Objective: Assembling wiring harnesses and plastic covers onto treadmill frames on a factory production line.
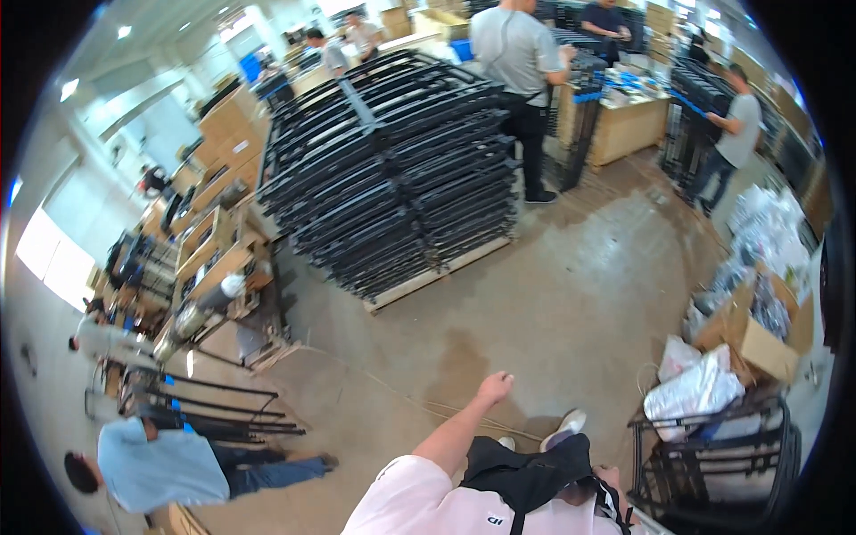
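Fingers of the left hand (pixel 495 388) curl into a loose fist at the end of an outstretched bare forearm (pixel 455 431), above the concrete floor (pixel 366 357). The right hand (pixel 608 476) is partly hidden beside the black cloth (pixel 526 470) at the person's front, so I cannot tell whether its grip is released or clenched, or whether it touches the cloth. Pale shoes (pixel 565 428) show just past the cloth. Nearest on the right, a low stack of black frames (pixel 713 468) stands at the lower right, with a white plastic bag (pixel 695 392) and an open cardboard box (pixel 771 354) behind it.

A short dark mark is printed on the pink shirt (pixel 428 499). A pale rectangular label (pixel 241 146) sits on a brown carton (pixel 234 125) at the upper left; its print is too small to make out. Blue bands (pixel 586 96) wrap black parts near a wooden surface (pixel 635 132), which carries small mixed items.

Ahead, well apart from both hands, a tall pile of black metal frames (pixel 392 178) rests on a wooden pallet (pixel 444 273). A person in grey (pixel 508 53) stands behind its right side; another, in light blue (pixel 160 464), is at the lower left beside black tubing (pixel 227 415).
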{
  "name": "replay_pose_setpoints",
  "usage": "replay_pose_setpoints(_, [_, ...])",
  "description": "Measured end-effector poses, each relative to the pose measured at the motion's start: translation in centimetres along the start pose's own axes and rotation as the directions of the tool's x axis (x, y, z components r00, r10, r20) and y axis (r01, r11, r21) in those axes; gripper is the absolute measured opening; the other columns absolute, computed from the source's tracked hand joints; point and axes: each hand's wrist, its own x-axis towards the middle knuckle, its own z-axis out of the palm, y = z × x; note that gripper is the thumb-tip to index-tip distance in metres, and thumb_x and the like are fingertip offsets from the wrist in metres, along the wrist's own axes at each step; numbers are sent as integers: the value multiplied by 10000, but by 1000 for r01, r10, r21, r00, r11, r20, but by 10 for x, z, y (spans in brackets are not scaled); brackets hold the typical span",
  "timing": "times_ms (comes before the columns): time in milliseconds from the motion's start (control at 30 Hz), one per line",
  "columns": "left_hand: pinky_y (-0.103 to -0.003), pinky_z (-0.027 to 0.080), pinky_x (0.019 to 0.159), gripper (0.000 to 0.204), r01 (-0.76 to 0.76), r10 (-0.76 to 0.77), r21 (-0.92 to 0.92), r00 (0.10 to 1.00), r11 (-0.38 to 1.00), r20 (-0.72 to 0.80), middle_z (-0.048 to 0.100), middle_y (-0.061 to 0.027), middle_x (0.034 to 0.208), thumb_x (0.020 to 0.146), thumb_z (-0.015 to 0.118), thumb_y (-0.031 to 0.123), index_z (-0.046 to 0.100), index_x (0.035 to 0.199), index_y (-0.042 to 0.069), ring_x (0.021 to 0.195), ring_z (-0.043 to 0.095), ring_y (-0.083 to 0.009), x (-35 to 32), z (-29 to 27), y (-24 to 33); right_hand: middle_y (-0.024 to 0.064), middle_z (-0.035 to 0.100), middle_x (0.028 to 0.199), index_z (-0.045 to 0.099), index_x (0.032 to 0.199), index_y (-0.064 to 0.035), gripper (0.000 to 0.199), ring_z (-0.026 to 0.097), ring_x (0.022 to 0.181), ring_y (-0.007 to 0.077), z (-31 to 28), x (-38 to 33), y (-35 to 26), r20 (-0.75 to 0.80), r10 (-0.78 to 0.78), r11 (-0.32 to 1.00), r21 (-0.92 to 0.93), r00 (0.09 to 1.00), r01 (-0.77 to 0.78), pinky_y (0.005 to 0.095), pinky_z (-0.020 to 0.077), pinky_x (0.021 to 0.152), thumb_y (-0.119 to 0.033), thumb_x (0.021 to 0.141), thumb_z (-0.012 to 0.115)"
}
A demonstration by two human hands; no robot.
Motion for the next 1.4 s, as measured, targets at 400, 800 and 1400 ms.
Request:
replay_pose_setpoints(400, [-458,515,1058,388,770,-770,14,637,637,-14,691,-210,1311,934,568,275,759,1189,53,1254,651,-352,-154,89,-95,105,684,812,664,924,-71,144,673,694,275,-174,361,-121,374,-323,939,13,869,344,434,518,598,-192,846,657])
replay_pose_setpoints(800, [-480,564,859,424,277,-294,-300,956,913,-13,741,-225,1140,888,654,403,761,1124,67,1036,729,-372,78,190,37,43,477,614,400,797,-110,234,495,464,185,-260,515,-300,246,-139,917,397,959,31,339,387,406,-15,896,590])
replay_pose_setpoints(1400, [-522,483,1045,552,-3,-55,193,954,981,294,649,-296,1295,1013,481,432,657,1260,-30,1216,624,-447,603,-26,293,116,607,626,596,681,-10,155,621,526,229,-323,523,-304,-44,483,789,454,875,-413,355,442,428,5,833,617])
